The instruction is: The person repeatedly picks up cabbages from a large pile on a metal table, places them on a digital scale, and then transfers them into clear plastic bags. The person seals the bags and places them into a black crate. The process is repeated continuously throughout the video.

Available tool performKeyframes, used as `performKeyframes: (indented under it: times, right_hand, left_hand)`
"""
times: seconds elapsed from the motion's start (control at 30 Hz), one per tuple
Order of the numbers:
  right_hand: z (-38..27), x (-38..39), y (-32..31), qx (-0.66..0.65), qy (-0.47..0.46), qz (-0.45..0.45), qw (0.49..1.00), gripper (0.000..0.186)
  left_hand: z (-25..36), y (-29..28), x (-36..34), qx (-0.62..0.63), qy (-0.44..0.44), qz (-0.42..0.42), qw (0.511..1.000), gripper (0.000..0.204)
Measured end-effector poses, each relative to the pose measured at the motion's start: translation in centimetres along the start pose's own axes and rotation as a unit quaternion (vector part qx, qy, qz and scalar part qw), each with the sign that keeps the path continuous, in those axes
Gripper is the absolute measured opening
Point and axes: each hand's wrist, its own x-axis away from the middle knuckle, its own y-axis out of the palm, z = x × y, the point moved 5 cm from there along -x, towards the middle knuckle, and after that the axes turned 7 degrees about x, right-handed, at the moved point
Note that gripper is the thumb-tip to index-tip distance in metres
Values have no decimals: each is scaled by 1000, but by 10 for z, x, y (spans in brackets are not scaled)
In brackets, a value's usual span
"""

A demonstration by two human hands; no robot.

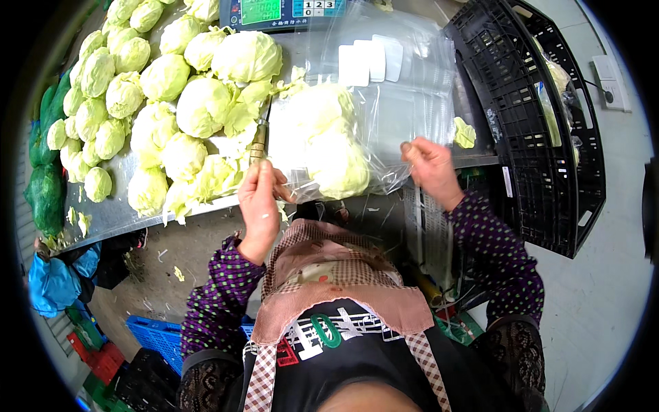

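Pale green cabbages (340, 161) lie inside a clear plastic bag (392, 175) at the table's near edge. My left hand (261, 202) is closed, thumb against fingers, on the bag's near left edge. On the opposite side my right hand (432, 168) pinches the bag's near right edge, so the film stretches between both hands. A knife (258, 143) with a banded wooden handle lies just beyond my left fingers. Flat clear bags (412, 103) with white labels (371, 60) are stacked to the right of the cabbages.
Many loose cabbages (165, 77) cover the metal table's left side, with dark green vegetables (47, 185) past them. A scale (281, 14) with a green display stands at the back. Black crates (528, 117) stand at right; a blue crate (154, 336) sits low at left.
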Motion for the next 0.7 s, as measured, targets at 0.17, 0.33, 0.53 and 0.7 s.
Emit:
performKeyframes:
  times: [0.17, 0.33, 0.53, 0.7]
  right_hand:
    - [30, 10, 50, 39, 118, -20, 992, 31]
    - [22, 2, 74, 23, -15, 110, 994, 50]
    - [-74, -13, 35, -85, -59, -6, 995, 48]
    - [-151, 27, -19, 163, -263, 180, 934, 103]
  left_hand:
    - [-25, 8, -15, -254, 119, -48, 959, 12]
    - [-45, 20, -37, -336, 154, -111, 923, 42]
    - [51, 53, -28, -75, -54, -254, 963, 40]
    - [69, 117, -2, 34, -50, -267, 962, 50]
